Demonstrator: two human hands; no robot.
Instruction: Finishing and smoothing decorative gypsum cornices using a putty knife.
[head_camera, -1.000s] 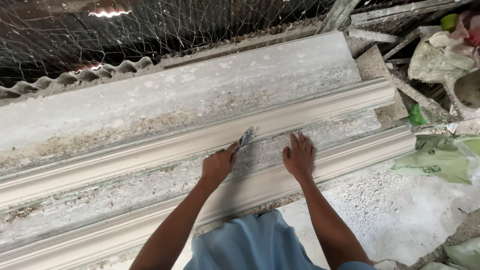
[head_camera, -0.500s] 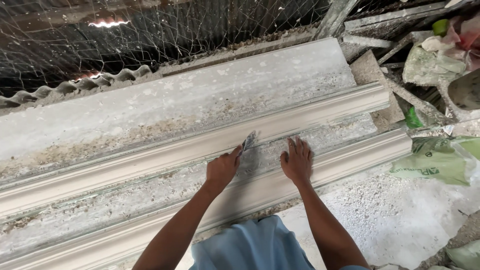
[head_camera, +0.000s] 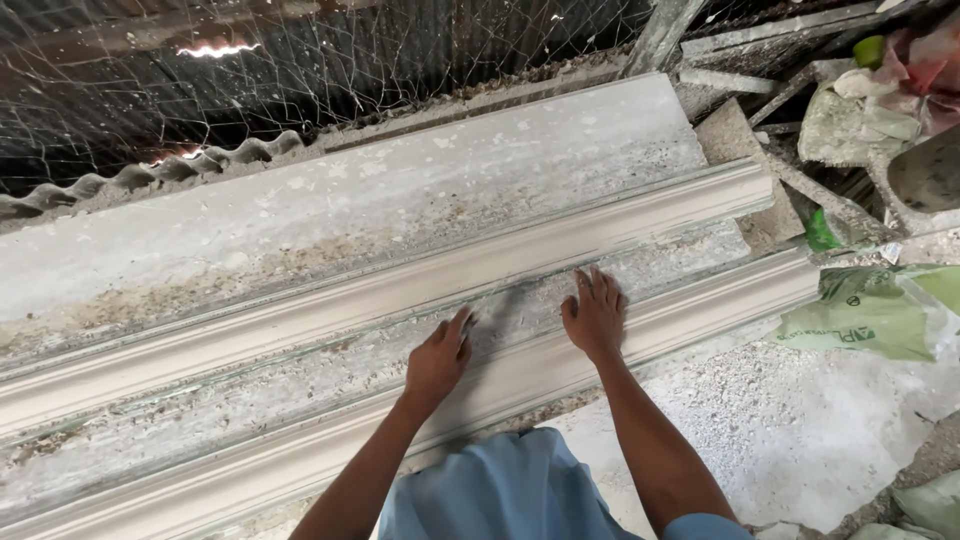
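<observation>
My left hand (head_camera: 438, 358) is closed around a small flat scraper (head_camera: 470, 321); only the blade tip shows past my thumb, against the rough grey strip (head_camera: 250, 400) between two long white plaster mouldings. The upper moulding (head_camera: 400, 292) runs just beyond the blade. The lower moulding (head_camera: 720, 300) runs under my wrists. My right hand (head_camera: 597, 315) lies flat on the same strip, fingers spread, holding nothing, a hand's width to the right of the left one.
A wide dusty casting slab (head_camera: 350, 200) lies behind the mouldings, backed by wire mesh (head_camera: 400, 50) and corrugated sheet (head_camera: 150, 175). Green sacks (head_camera: 870, 315) and rubble (head_camera: 860, 110) crowd the right. White plaster debris (head_camera: 790, 420) covers the ground near me.
My left hand has drawn the scraper a little back toward me, so less of the blade shows. The right hand stays flat in about the same place.
</observation>
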